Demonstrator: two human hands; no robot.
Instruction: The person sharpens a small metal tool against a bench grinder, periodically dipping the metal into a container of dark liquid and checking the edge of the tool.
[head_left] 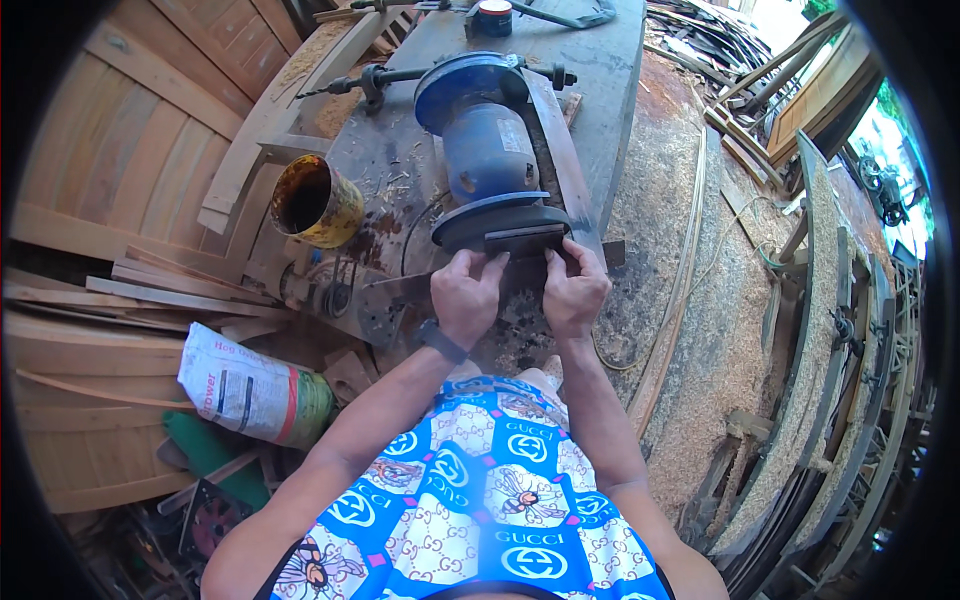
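Observation:
A blue bench grinder [487, 150] lies on the workbench ahead of me, one wheel at its far end and a dark grinding wheel [470, 232] at its near end. Against the near wheel's edge sits a short, dark, flat metal blade [524, 240]. My left hand [468, 298] pinches the blade's left end between thumb and fingers, while my right hand [577, 296] pinches its right end. A dark flat bar [610, 254] runs crosswise beneath the blade, close to my fingertips. Exactly where the blade meets the wheel is hard to make out.
A stained yellow can [318, 203] stands left of the grinder. Behind it, a shaft with a drill bit [322, 90] points left. A white feed sack [252, 388] leans at lower left near wooden panels [140, 120]. Sawdust [715, 350] covers the ground at right, beside stacked timber.

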